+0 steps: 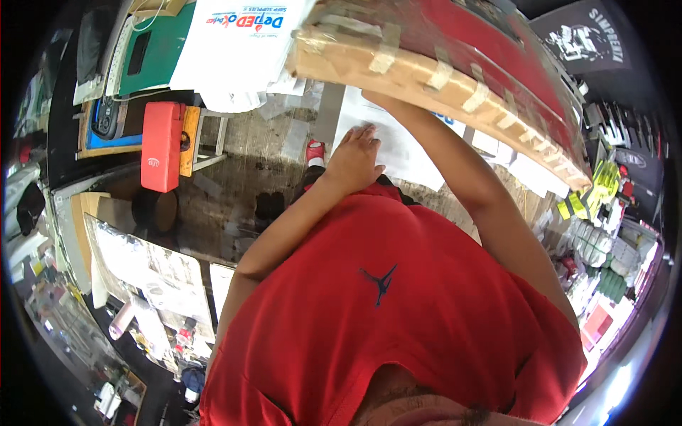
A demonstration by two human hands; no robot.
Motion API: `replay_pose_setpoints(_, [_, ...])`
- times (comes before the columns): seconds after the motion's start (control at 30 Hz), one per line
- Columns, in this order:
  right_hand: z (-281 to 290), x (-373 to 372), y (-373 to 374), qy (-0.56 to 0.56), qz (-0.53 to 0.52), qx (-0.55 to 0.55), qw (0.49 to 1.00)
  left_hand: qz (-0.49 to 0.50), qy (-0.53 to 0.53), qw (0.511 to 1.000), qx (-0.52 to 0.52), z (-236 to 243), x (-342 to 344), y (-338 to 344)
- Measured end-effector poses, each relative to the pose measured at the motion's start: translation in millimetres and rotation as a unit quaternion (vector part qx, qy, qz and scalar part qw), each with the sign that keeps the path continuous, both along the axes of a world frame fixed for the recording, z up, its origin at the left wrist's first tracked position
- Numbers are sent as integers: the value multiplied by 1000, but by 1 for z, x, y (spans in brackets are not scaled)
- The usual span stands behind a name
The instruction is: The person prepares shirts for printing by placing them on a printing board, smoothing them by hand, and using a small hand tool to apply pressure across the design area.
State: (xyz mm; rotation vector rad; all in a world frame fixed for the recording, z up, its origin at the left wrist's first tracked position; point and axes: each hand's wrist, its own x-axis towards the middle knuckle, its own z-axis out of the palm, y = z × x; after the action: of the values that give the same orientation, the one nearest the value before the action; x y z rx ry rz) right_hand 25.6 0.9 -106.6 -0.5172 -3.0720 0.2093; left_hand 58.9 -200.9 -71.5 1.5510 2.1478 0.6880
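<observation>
My left hand (355,157) lies on a white plastic bag or sheet (408,153) in front of my body, its fingers stretched out and nothing held in them. My right forearm (455,153) reaches forward over the same white sheet. Its far end passes under the taped cardboard edge (405,67) of a large red-topped surface (483,35). That edge hides my right hand, so its fingers do not show. A few blue marks show on the white sheet beside the right forearm.
A stack of white printed bags (234,53) lies at the far left beside a green board (156,57). Nearer stands a red oblong case (161,145) by a wooden stool (189,142). Bundled goods (593,245) fill the right side; a reflective panel (153,266) is at left.
</observation>
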Motion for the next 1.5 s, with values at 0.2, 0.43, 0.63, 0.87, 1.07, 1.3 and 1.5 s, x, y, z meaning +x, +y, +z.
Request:
replay_pose_setpoints(0.2, [-18,106,32,56,-18,65,996,-21,-26,995,-93,17,-12,6])
replay_pose_setpoints(0.43, [-4,145,89,45,-46,32,997,-24,-68,996,-56,9,-21,1])
replay_pose_setpoints(0.63, [-45,16,15,262,-64,-145,952,-27,-75,996,-43,6,-23,12])
replay_pose_setpoints(0.87, [48,126,63,-49,-128,-97,986,-25,-130,990,-53,6,-41,4])
replay_pose_setpoints(1.07, [5,166,52,110,-11,-81,991,-4,-142,990,-15,5,-37,14])
replay_pose_setpoints(1.3, [21,46,37,2,-75,-96,993,-6,-125,991,-43,11,-45,33])
replay_pose_setpoints(1.5, [20,174,59,64,-48,-124,989,0,-140,978,-155,22,-51,33])
